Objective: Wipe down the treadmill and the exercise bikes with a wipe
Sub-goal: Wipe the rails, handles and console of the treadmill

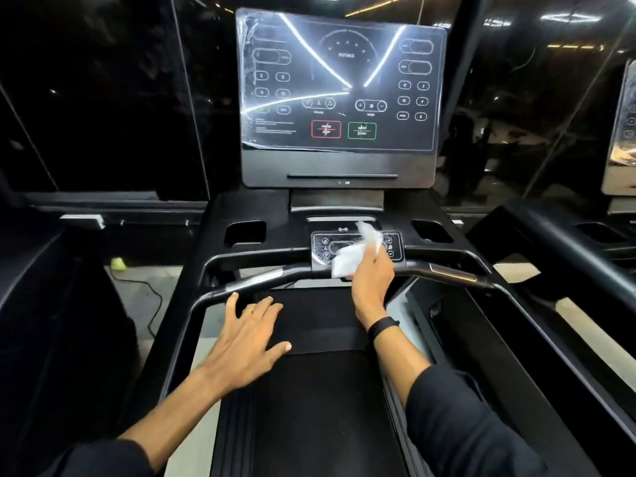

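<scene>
A yellow-green object (118,263) is seen on the floor at far left, with a black cable (151,304) trailing from it beside the treadmill (192,304). The left hand (246,339) is held flat and spread over the front edge of the dark running belt (309,407), just below the curved handlebar (254,282); its fingers are straight, nothing is held, and a ring (247,310) is noted on one finger. Whether the palm touches the surface cannot be told. Two recessed holders (245,233) are set into the console deck on either side of a small control panel (323,244). Above it, the large display screen (339,80) stands upright, covered by reflective film, with red and green buttons low at centre. The white wipe (351,258) is pressed against the right part of the small control panel, partly crumpled. The wipe is gripped by the right hand (373,280), whose fingers are curled round it; a black band (382,327) is worn at that wrist. A second console (623,132) is partly visible at far right.
</scene>
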